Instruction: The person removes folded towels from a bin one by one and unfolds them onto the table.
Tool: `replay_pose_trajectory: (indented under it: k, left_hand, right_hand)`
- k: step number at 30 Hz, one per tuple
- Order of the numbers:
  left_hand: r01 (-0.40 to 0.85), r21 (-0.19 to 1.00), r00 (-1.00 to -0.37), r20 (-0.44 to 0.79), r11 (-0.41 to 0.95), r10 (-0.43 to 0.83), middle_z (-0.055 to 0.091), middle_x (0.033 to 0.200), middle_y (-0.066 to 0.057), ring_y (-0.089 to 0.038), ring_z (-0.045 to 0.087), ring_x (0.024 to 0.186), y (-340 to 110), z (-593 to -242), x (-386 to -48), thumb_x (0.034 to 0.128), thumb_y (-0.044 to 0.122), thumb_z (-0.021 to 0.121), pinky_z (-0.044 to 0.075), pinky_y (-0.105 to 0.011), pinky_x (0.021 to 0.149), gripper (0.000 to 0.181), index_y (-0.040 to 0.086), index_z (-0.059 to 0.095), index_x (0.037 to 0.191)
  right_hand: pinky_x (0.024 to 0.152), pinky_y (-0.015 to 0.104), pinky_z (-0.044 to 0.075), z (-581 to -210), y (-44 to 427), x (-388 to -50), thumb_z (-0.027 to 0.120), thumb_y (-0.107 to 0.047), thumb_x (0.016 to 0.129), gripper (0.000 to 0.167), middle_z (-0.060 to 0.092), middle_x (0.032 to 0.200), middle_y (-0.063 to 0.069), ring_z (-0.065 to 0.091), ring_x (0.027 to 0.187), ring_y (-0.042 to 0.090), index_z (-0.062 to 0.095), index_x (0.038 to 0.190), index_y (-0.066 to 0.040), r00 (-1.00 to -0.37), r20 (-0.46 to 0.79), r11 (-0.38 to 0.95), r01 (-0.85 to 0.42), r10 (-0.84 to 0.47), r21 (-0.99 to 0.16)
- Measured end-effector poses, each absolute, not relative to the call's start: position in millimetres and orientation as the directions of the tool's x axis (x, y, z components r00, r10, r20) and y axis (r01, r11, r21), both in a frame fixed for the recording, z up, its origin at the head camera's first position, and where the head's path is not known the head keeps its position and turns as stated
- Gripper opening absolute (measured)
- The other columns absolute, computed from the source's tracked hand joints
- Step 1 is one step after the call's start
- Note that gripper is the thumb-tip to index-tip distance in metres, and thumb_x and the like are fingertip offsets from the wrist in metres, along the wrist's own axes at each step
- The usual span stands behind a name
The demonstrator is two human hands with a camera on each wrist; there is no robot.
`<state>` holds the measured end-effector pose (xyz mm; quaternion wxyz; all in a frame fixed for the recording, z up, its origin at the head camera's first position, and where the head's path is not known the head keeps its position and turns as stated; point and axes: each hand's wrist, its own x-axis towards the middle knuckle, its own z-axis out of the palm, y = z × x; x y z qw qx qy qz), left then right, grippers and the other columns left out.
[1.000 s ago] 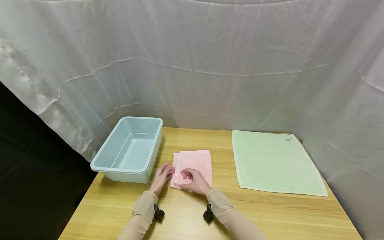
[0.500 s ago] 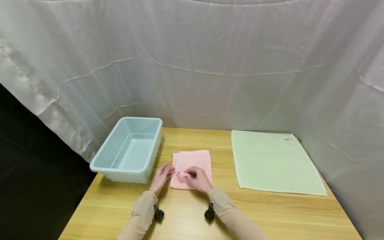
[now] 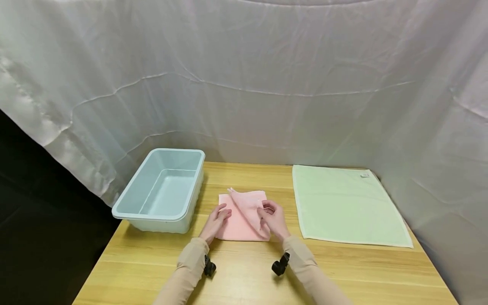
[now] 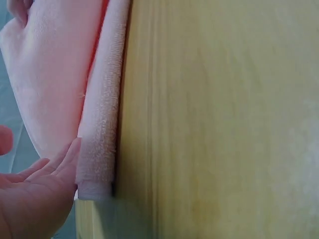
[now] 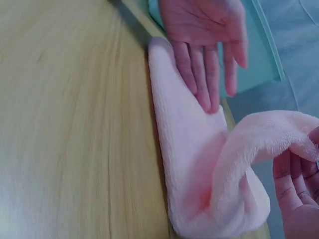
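Observation:
A folded pink towel [image 3: 234, 222] lies on the wooden table, its top layer lifted and peeled over toward the right. My right hand [image 3: 275, 218] pinches the raised corner of that layer; in the right wrist view the layer arches up to the fingers [image 5: 289, 181] at the right edge. My left hand [image 3: 216, 222] rests on the towel's left edge with its fingers extended. In the left wrist view the left hand [image 4: 42, 194] touches the near end of the towel [image 4: 102, 124]. Part of the towel's underside layers is hidden beneath the raised flap.
A light blue plastic bin [image 3: 183, 218] stands on the left of the table, close to my left hand. A pale green towel [image 3: 350, 207] lies spread flat at the right. A grey curtain [image 3: 244, 118] hangs behind the table [image 3: 244, 271].
My right hand has taken hold of the towel's top layer and drawn it up and to the right. My left hand has shifted slightly right onto the towel's left edge.

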<state>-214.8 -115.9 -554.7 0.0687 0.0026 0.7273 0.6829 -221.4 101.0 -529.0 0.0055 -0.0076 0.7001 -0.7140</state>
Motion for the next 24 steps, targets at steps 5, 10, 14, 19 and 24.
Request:
replay_pose_trajectory:
  k: [5, 10, 14, 19, 24]
  left_hand:
    - [-0.093, 0.990, -0.990, -0.104, 0.107, 0.099, 0.048, 0.142, -0.040, -0.050, 0.049, 0.134, -116.5, -552.2, -213.0, 0.1087, 0.016, 0.041, 0.037, -0.057, 0.118, 0.051, -0.013, 0.029, 0.149]
    - [-0.095, 0.981, -0.987, -0.115, 0.167, 0.111, 0.047, 0.145, -0.037, -0.047, 0.048, 0.137, -119.6, -550.4, -210.0, 0.1093, 0.020, 0.040, 0.034, -0.056, 0.120, 0.053, -0.011, 0.029, 0.150]
    - [-0.112, 0.970, -0.985, -0.136, 0.216, 0.102, 0.049, 0.146, -0.034, -0.045, 0.048, 0.138, -123.4, -548.9, -208.1, 0.1092, 0.024, 0.040, 0.033, -0.055, 0.121, 0.054, -0.008, 0.029, 0.152]
    - [-0.124, 0.966, -0.985, -0.148, 0.228, 0.090, 0.047, 0.148, -0.033, -0.045, 0.046, 0.140, -129.6, -547.1, -205.8, 0.1095, 0.025, 0.039, 0.031, -0.056, 0.122, 0.055, -0.007, 0.027, 0.153]
    - [-0.134, 0.967, -0.985, -0.154, 0.218, 0.078, 0.043, 0.152, -0.033, -0.045, 0.044, 0.141, -133.8, -547.9, -204.7, 0.1099, 0.025, 0.038, 0.030, -0.056, 0.122, 0.056, -0.007, 0.025, 0.154]
  right_hand:
    - [0.068, 0.017, 0.055, -525.1, 115.0, -222.9, 0.062, 0.007, 0.090, 0.025, 0.069, 0.098, 0.012, 0.064, 0.074, 0.003, 0.060, 0.113, 0.018, -0.999, -0.032, -0.042, 0.030, 0.039, -0.999]
    - [0.070, 0.017, 0.059, -541.2, 132.4, -227.4, 0.062, 0.005, 0.090, 0.028, 0.065, 0.098, 0.007, 0.063, 0.075, 0.001, 0.060, 0.116, 0.017, -0.993, -0.035, -0.045, 0.030, 0.114, -0.999]
    - [0.069, 0.018, 0.060, -544.2, 146.2, -220.4, 0.062, 0.006, 0.089, 0.028, 0.062, 0.093, 0.004, 0.063, 0.074, 0.003, 0.059, 0.114, 0.018, -0.983, -0.051, -0.064, 0.040, 0.179, -0.997]
    - [0.068, 0.019, 0.060, -548.9, 160.8, -209.0, 0.061, 0.008, 0.088, 0.024, 0.058, 0.089, 0.000, 0.064, 0.070, 0.003, 0.058, 0.111, 0.015, -0.966, -0.113, -0.115, 0.088, 0.232, -0.989]
    - [0.064, 0.022, 0.060, -555.7, 173.7, -197.6, 0.060, 0.010, 0.087, 0.023, 0.057, 0.084, 0.001, 0.062, 0.064, 0.005, 0.056, 0.109, 0.014, -0.943, -0.170, -0.167, 0.125, 0.288, -0.978]
